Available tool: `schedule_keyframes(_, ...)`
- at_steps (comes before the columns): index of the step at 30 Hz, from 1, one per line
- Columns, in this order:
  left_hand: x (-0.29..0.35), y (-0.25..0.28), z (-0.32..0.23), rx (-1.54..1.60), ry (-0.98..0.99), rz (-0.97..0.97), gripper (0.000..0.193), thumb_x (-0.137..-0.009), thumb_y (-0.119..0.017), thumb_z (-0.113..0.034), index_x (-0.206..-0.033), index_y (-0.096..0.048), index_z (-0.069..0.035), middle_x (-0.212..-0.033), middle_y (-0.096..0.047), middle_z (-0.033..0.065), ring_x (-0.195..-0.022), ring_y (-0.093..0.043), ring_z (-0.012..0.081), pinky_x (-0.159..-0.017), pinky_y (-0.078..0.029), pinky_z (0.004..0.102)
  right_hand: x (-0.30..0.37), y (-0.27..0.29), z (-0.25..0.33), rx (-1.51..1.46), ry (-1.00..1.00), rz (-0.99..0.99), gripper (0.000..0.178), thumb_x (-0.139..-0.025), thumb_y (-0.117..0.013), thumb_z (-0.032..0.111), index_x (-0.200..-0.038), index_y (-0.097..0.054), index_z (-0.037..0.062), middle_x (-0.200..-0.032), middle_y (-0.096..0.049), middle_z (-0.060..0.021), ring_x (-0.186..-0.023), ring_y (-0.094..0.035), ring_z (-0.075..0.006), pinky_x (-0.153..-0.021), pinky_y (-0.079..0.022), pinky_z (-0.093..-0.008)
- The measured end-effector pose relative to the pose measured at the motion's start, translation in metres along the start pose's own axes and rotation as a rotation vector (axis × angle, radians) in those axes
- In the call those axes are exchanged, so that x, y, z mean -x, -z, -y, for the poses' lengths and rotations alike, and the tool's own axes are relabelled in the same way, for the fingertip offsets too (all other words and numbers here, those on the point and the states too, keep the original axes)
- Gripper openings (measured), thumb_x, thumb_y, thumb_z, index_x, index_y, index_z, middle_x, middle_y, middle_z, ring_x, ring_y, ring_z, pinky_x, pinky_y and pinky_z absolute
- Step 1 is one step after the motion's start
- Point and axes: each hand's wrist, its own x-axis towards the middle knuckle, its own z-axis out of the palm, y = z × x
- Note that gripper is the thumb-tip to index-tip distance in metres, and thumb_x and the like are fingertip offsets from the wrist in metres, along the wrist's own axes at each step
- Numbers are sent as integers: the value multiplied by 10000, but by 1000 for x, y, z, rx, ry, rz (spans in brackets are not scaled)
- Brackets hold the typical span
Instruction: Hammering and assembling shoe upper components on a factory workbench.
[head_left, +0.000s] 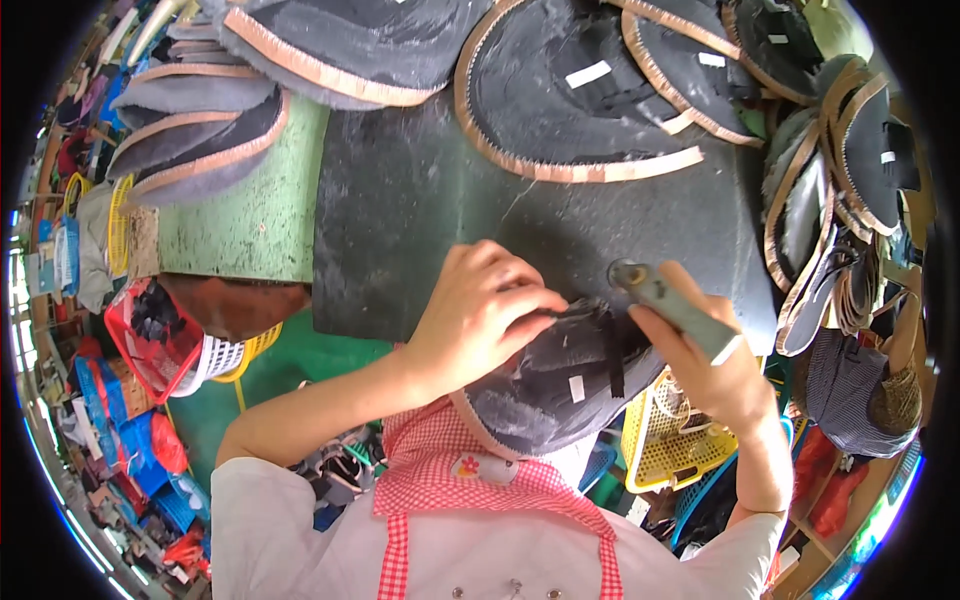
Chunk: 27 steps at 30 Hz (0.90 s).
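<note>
My left hand (485, 310) pinches the upper edge of a curved black panel (535, 395) at the front edge of the work table. This panel has a tan strip along its lower rim, a white label and a narrow black strap (615, 362). To the right, my right hand (722, 370) is closed around a hammer (680, 312) with a long grey metal head. The hammer's rounded end is just above the table, apart from the panel. Its handle is mostly hidden by my hand.
A dark mat (400, 220) covers the table beside a green surface (240, 230). Similar tan-edged panels (560, 90) lie along the back, with more stacked at right (800, 220). Below are a yellow basket (665, 455) and a red basket (135, 345). Another person's arm (905, 335) shows far right.
</note>
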Motion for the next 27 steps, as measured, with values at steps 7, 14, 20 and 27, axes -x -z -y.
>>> schedule_keyframes(7,-59,6,25,57,-129,171,138,-777,-811,-149,-913,-790,-154,-861,-701,-40,-893,-608,174,-893,-435,371,22,-3,-6,11,47,29,201,-949,-671,81,-1053,-517,6,-712,-598,-200,-714,-658,-440,-554,-476,-383)
schedule_keyframes(14,-72,0,26,63,-210,286,186,-746,-847,-228,-918,-790,-184,-857,-698,-45,-921,-610,164,-1010,-397,368,26,-16,-24,-129,-103,51,166,-947,-677,37,-1076,-631,-57,-826,-616,-146,-637,-593,-247,-581,-444,-343)
schedule_keyframes(20,-73,-1,30,68,-307,279,177,-721,-855,-212,-873,-764,-200,-895,-639,-74,-977,-574,174,-964,-405,385,13,0,-22,-64,93,-217,206,-984,-633,65,-1155,-564,-27,-725,-606,-119,-598,-605,-188,-545,-447,-344)
schedule_keyframes(27,-76,1,26,-13,-298,312,225,-711,-846,-208,-901,-727,-199,-954,-608,-58,-1011,-554,216,-950,-417,409,-1,7,-27,120,45,-140,224,-1006,-605,72,-1209,-545,-2,-809,-611,-87,-613,-539,-171,-548,-398,-290)
